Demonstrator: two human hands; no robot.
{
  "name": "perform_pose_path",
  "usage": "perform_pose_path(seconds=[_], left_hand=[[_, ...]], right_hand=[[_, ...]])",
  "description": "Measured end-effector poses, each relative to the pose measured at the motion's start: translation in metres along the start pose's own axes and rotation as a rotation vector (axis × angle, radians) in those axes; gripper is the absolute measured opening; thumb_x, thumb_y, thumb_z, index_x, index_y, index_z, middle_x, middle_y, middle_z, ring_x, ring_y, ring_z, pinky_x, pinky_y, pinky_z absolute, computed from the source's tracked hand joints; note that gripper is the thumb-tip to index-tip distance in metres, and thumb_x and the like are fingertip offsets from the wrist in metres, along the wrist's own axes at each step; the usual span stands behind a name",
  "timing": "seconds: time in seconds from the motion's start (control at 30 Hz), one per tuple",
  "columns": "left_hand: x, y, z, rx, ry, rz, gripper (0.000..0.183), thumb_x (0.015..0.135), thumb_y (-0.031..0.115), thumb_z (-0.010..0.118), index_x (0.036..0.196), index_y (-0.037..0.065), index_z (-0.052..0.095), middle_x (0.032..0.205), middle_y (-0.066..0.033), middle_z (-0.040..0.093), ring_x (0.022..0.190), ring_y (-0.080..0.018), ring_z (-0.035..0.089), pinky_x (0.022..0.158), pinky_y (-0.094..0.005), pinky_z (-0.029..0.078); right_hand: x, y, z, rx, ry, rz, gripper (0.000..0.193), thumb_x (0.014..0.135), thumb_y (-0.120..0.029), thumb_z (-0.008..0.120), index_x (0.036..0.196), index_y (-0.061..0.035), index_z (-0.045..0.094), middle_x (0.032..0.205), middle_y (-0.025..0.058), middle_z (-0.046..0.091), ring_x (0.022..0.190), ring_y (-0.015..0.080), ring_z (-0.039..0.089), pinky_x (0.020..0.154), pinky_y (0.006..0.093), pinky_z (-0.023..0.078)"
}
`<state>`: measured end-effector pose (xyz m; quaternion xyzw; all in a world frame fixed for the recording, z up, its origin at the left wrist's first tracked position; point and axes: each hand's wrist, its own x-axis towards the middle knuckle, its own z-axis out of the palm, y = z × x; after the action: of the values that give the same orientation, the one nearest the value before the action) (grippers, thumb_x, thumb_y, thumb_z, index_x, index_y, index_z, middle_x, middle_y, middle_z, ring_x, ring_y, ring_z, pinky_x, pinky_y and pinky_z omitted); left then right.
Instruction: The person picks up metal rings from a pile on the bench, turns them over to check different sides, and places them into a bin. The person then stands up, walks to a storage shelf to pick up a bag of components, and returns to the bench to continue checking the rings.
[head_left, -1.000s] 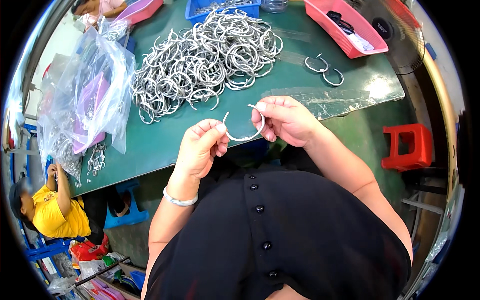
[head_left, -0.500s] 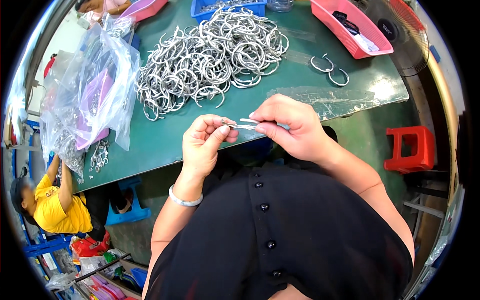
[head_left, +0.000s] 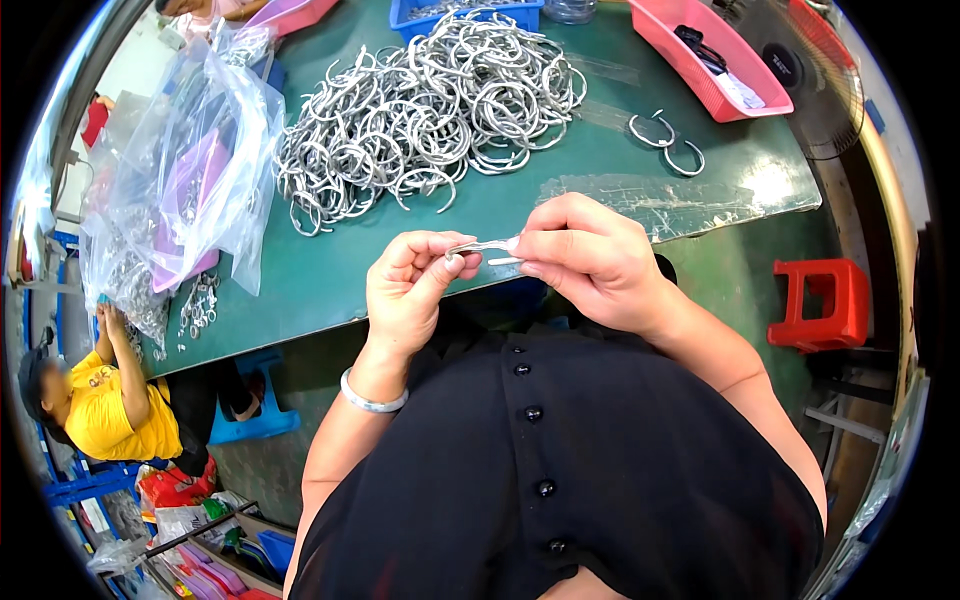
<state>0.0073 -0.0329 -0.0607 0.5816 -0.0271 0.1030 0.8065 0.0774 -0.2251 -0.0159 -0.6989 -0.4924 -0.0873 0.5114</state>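
Over the table's near edge, my left hand (head_left: 408, 283) and my right hand (head_left: 592, 262) pinch a slim silver metal open ring (head_left: 488, 245) between thumbs and fingertips. It looks edge-on, stretching from one hand to the other. Just below it, a short pale rod-like end (head_left: 506, 261) sticks out from my right fingertips; whether it belongs to the same ring I cannot tell. Beyond my hands lies a big heap of silver open rings (head_left: 420, 125). Two more such rings (head_left: 685, 158) lie apart to the right of the heap.
Clear plastic bags (head_left: 235, 130) and a purple tray (head_left: 190, 215) stand at the left. A blue bin (head_left: 465, 22) and a pink basket (head_left: 715, 65) sit at the back. A person in yellow (head_left: 110, 415) works at the left corner. A red stool (head_left: 820, 305) stands right.
The held piece has been turned: the pale end was above the silver strip and is now below it. My right fingers have shifted their grip. The person in yellow has moved their hands.
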Motion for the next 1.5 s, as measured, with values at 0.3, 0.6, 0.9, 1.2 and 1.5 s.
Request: perform_pose_path(seconds=[0.3, 0.6, 0.9, 1.2, 1.5], left_hand=[[-0.001, -0.010, -0.002, -0.079, -0.027, -0.067, 0.012, 0.081, -0.005, 0.051, 0.093, -0.003, 0.051, 0.096, -0.0152, 0.058, 0.083, -0.0187, 0.060, 0.074, -0.0288, 0.052], [-0.005, -0.008, 0.001, 0.001, 0.014, 0.012, 0.012, 0.081, -0.005, 0.053, 0.092, -0.002, 0.052, 0.094, -0.0138, 0.058, 0.080, -0.0169, 0.059, 0.073, -0.0271, 0.050], [-0.007, 0.005, 0.008, 0.355, 0.006, 0.359, 0.015, 0.074, -0.010, 0.057, 0.086, -0.001, 0.055, 0.090, -0.0120, 0.056, 0.077, -0.0150, 0.056, 0.067, -0.0241, 0.047], [-0.004, 0.025, 0.020, 0.682, -0.009, 0.550, 0.017, 0.065, -0.008, 0.065, 0.078, -0.001, 0.058, 0.076, -0.0108, 0.058, 0.066, -0.0182, 0.057, 0.057, -0.0240, 0.045], [-0.001, 0.035, 0.030, 0.780, -0.079, 0.594, 0.016, 0.065, -0.007, 0.066, 0.079, -0.001, 0.059, 0.074, -0.0095, 0.058, 0.059, -0.0158, 0.054, 0.050, -0.0238, 0.043]], right_hand=[[0.010, -0.007, 0.007, 0.107, -0.009, 0.035, 0.014, 0.073, -0.004, 0.063, 0.087, -0.0033, 0.062, 0.075, 0.0087, 0.057, 0.066, 0.0223, 0.057, 0.057, 0.0287, 0.046], [0.005, 0.002, -0.001, 0.101, -0.021, 0.073, 0.016, 0.070, 0.001, 0.064, 0.085, -0.0022, 0.063, 0.080, 0.0082, 0.059, 0.069, 0.0182, 0.058, 0.059, 0.0255, 0.046], [-0.010, 0.019, -0.005, 0.083, 0.055, 0.188, 0.014, 0.071, 0.001, 0.064, 0.085, -0.0021, 0.064, 0.075, 0.0070, 0.059, 0.064, 0.0155, 0.057, 0.055, 0.0238, 0.044], [-0.016, 0.026, 0.000, 0.204, 0.041, 0.300, 0.013, 0.074, 0.000, 0.061, 0.087, 0.0001, 0.064, 0.075, 0.0088, 0.061, 0.066, 0.0142, 0.058, 0.058, 0.0233, 0.044], [-0.022, 0.031, 0.007, 0.434, 0.009, 0.544, 0.017, 0.078, 0.001, 0.057, 0.095, 0.0009, 0.062, 0.080, 0.0058, 0.061, 0.074, 0.0097, 0.057, 0.065, 0.0207, 0.046]])
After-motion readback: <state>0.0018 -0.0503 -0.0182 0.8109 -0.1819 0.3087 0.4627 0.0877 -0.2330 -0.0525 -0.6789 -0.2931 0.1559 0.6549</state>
